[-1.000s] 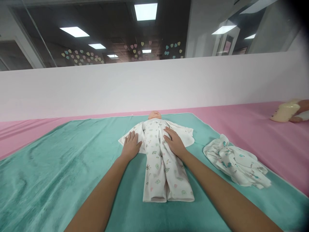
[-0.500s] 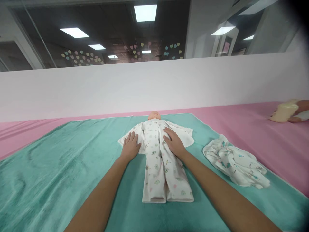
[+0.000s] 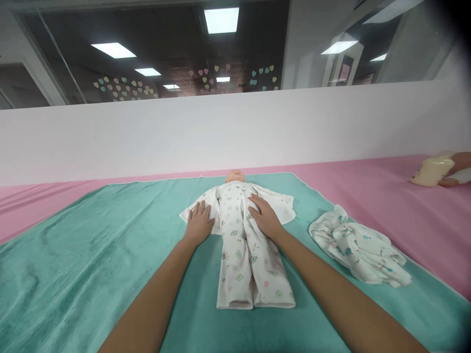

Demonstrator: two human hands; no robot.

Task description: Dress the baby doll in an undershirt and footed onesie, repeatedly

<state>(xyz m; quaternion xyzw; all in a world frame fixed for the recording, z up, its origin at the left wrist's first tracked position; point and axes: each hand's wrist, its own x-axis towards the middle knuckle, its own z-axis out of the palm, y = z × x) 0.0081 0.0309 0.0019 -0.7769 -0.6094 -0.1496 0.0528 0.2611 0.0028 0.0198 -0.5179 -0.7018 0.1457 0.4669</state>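
A baby doll (image 3: pixel 234 176) lies on its back on the teal blanket (image 3: pixel 110 235), its head at the far end. White patterned baby pants (image 3: pixel 238 264) with small leaf prints cover its front, and the two legs stretch toward me. Below them spreads a white baby top (image 3: pixel 281 206) with its sides fanned out. My left hand (image 3: pixel 199 220) lies flat, fingers apart, on the left side of the top. On the upper right part of the pants rests my right hand (image 3: pixel 265 218), also flat and open. Neither hand grips anything.
A crumpled white printed cloth (image 3: pixel 358 247) lies on the blanket at right. Farther right, a hand or doll's limb (image 3: pixel 461 164) touches a cream-coloured bottle (image 3: pixel 432 170) on the pink sheet (image 3: pixel 382 186). A white wall (image 3: pixel 206 132) with glass above stands behind.
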